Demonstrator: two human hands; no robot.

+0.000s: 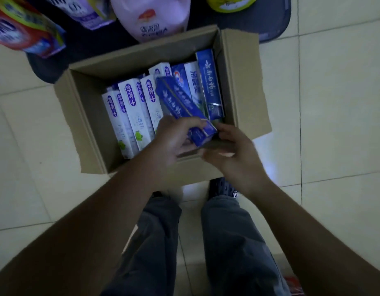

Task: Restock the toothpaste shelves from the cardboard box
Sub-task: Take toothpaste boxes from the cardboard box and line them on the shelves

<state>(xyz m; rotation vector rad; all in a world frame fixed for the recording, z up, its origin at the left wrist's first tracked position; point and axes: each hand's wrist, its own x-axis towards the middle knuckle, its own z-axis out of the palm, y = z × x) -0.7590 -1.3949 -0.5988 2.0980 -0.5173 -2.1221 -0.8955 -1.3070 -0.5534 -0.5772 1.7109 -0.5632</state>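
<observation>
Pinching blue toothpaste carton [180,103] by lower end with left hand [176,138], tilted to clear cardboard box [242,86] mid-frame; probably steadying with right hand [235,151] (grip unclear).

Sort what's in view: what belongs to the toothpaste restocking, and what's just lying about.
Job: cardboard box; blue toothpaste carton gripped by the left hand; right hand beside it; white toothpaste cartons in the box.
Lying about: pink pouch, red bag, purple pack, yellow-green pack, all beyond the box.
</observation>
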